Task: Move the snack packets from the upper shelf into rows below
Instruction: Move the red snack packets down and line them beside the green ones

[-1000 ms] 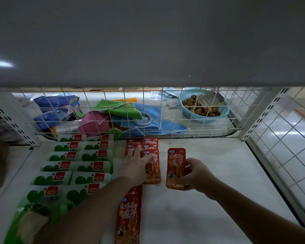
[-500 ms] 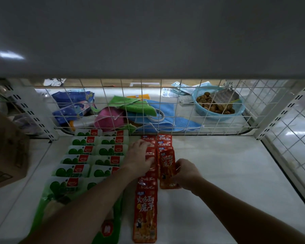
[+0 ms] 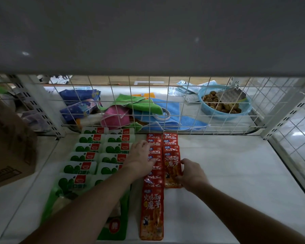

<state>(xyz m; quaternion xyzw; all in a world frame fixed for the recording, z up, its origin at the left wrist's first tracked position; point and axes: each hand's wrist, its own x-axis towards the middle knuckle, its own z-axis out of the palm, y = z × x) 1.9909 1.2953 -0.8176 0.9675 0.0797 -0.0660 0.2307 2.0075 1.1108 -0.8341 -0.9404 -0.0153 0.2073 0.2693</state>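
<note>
So rn our R hand [image 3: 192,175] is curled round the right edge of one red packet [image 3: 172,167], fingertips on its face; thumb we can't make out tbh. The packet lies flat on the white shelf [image 3: 236,173], just left of the palm. It's the front piece of the R row [image 3: 171,143] and overlaps the ones behind it. Its long axis runs front-to-back, print top pointing at the wire mesh [image 3: 169,101], bottom edge toward us. Our L hand [image 3: 141,155] lies flat w/ straight fingers pressing on the L row [image 3: 152,205], which touches the R row and reaches further toward us. Two rows of green packs [image 3: 88,156] sit left of the reds, partly under our L forearm. Behind the mesh there's a blue basket [image 3: 227,115], and a cardboard box [image 3: 9,148] sits far left.
</note>
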